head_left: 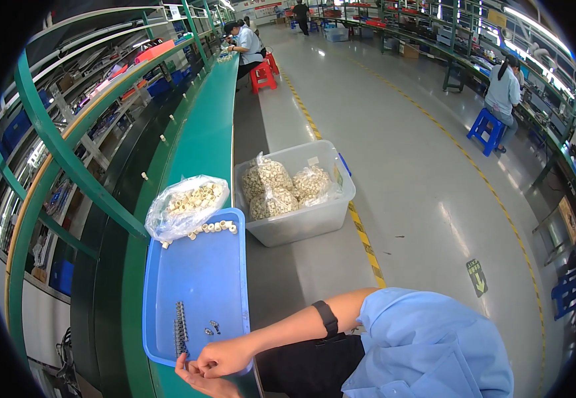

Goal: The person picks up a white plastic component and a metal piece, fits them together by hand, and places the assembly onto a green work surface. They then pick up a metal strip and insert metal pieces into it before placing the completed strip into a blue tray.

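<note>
Glossy grey factory floor runs up the middle, striped with yellow-black tape, between long green metal lines where seated people work on red and blue stools.

At the near left a smooth green worktop carries a shallow blue plastic tray with rounded corners. At its far end slumps a crinkled clear bag of small cream rings, short ribbed cylinders, with a few rings spilled loose onto the tray. At the near end lies a dark metal strip – a straight row of small linked pieces – with two or three tiny dark bits just beside it.

Both hands meet at the tray's near edge. The right hand, its forearm banded by a black strap, curls loosely, its fingertips close to the strip's near end; whether its grip pinches anything I cannot tell. The left hand lies palm-up beneath it, fingers bent – again, what it holds is hidden.

On the floor beside the worktop sits a translucent bin holding three more lumpy bags of cream parts.
</note>
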A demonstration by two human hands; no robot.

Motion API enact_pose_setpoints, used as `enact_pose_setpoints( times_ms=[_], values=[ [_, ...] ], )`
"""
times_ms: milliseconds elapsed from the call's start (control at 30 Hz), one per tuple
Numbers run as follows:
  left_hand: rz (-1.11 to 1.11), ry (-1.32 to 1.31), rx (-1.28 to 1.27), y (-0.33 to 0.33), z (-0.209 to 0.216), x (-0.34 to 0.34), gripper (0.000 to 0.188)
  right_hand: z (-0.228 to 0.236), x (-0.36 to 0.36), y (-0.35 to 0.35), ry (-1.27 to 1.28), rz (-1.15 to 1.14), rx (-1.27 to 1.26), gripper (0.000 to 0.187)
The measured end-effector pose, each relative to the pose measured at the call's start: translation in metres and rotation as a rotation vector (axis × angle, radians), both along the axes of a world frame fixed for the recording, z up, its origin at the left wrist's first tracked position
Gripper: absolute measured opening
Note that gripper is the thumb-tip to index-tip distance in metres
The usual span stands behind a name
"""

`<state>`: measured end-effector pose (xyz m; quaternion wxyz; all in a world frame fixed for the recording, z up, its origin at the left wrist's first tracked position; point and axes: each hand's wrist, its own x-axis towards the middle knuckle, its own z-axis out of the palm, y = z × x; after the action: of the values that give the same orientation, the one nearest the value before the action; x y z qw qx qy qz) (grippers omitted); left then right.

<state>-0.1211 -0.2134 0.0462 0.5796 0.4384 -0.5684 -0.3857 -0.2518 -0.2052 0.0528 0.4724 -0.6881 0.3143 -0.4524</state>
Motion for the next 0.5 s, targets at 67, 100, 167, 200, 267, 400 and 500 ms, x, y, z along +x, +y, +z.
enact_pose_setpoints(
  times_ms=[67,100,167,200,267,400,500],
  values=[
    [-0.035,0.024,-0.035,-0.004,-0.008,0.002,0.073,-0.002,0.001,0.002,-0.1,0.043,0.073,0.019],
    [-0.04,0.025,-0.036,-0.005,-0.011,0.002,0.073,-0.003,0.001,0.002,-0.15,0.064,0.108,0.02],
    [0.02,0.056,-0.038,-0.005,-0.012,-0.001,0.071,-0.002,0.0,0.002,-0.172,0.098,0.115,0.02],
    [0.05,0.071,-0.039,-0.005,-0.012,-0.003,0.07,-0.002,0.001,0.001,-0.193,0.132,0.122,0.02],
    [0.079,0.122,-0.063,-0.01,-0.015,-0.004,0.069,-0.001,0.003,0.0,-0.213,0.168,0.129,0.021],
    [0.097,0.246,-0.101,-0.014,-0.014,0.0,0.065,0.003,0.007,-0.005,-0.251,0.155,0.035,0.021],
    [0.034,0.285,-0.079,-0.013,-0.007,0.009,0.063,0.009,-0.015,-0.014,-0.139,0.003,0.061,0.022]
  ],
)
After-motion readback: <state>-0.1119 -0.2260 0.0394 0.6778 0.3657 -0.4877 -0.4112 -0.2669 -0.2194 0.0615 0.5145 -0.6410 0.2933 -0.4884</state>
